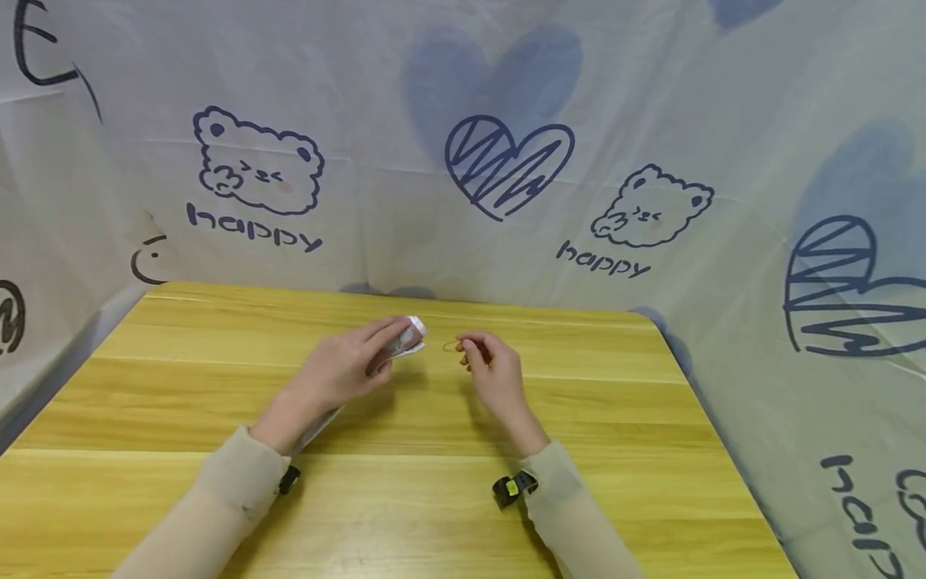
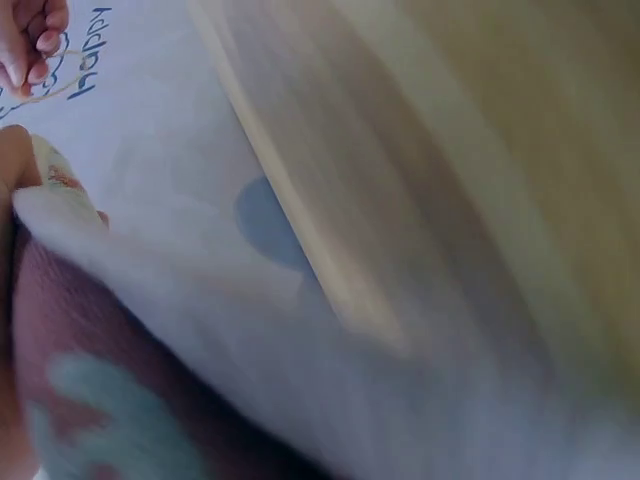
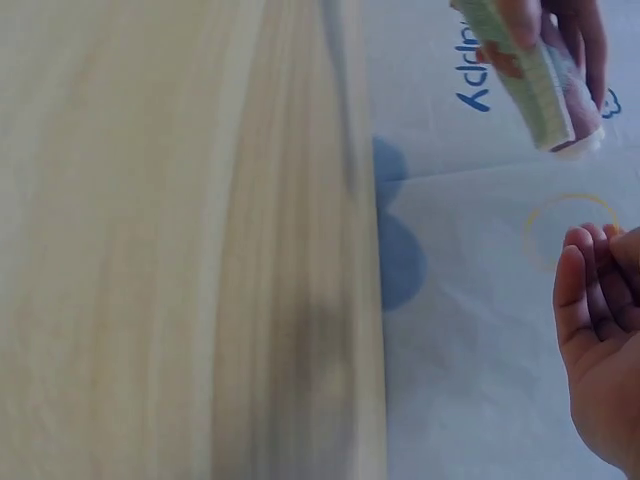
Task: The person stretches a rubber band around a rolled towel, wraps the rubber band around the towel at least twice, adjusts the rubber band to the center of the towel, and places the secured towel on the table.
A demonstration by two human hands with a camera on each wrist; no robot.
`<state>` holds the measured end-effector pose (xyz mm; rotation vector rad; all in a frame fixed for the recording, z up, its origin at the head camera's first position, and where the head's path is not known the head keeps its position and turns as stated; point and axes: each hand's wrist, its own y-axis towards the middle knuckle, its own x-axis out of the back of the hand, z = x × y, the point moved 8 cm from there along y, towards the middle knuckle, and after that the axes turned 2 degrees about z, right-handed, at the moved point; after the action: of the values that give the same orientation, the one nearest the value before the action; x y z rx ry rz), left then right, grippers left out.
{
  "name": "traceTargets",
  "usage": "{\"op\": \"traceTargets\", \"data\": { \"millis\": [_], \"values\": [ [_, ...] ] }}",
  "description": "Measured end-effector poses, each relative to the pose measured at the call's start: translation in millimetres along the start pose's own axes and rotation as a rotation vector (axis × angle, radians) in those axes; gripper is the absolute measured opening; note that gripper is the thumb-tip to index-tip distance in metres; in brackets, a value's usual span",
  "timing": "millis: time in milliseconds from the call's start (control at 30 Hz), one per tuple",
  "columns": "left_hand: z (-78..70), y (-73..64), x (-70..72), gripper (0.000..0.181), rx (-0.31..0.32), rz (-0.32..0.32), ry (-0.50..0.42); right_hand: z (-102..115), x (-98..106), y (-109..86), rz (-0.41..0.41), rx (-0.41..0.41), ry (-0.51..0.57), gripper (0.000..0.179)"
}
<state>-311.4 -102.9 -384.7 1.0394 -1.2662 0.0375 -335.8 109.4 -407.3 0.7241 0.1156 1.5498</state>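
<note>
My left hand (image 1: 343, 366) grips a folded or rolled cloth (image 1: 415, 330), apparently a towel, above the far middle of the table. In the left wrist view the cloth (image 2: 100, 350) is maroon with a pale teal pattern and a whitish edge. Its green and white outer side, with reddish marks, faces the right wrist camera. A thin yellow rubber band (image 3: 572, 195) hangs as a loop from my right hand (image 1: 497, 374), pinched between thumb and finger. The band is just to the right of the cloth's end, apart from it.
Both hands are over a wood-grain table (image 1: 405, 498), towards its far edge. Behind it hangs a pale curtain (image 1: 376, 193) printed with hearts and bears. A black strap with a small device (image 1: 514, 487) sits at the right wrist, another (image 1: 288, 480) at the left.
</note>
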Motion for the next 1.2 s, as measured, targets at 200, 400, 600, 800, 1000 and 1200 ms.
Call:
{"op": "traceTargets", "data": {
  "millis": [200,400,600,800,1000,1200],
  "values": [
    [-13.1,4.2,-2.8,0.065,-0.077,-0.045,0.039,-5.8,12.9,0.0,-0.102,-0.087,0.177,0.019],
    [-25.0,9.3,-8.6,0.062,-0.11,-0.017,-0.022,-6.7,22.4,1.1,-0.15,-0.112,0.273,0.021],
    [-36.7,14.9,-13.7,0.062,-0.142,-0.013,-0.066,3.6,27.4,2.3,-0.155,-0.091,0.286,0.018],
    [-47.7,18.4,-15.2,0.062,-0.167,-0.024,-0.103,5.5,26.4,3.1,-0.134,-0.067,0.294,0.02],
    [-50.4,19.2,-15.7,0.061,-0.164,-0.037,-0.103,13.4,24.8,2.9,-0.104,-0.026,0.262,0.019],
    [-52.2,19.4,-13.3,0.06,-0.186,-0.06,-0.112,22.3,23.6,2.6,-0.091,0.065,0.175,0.016]
  ]
}}
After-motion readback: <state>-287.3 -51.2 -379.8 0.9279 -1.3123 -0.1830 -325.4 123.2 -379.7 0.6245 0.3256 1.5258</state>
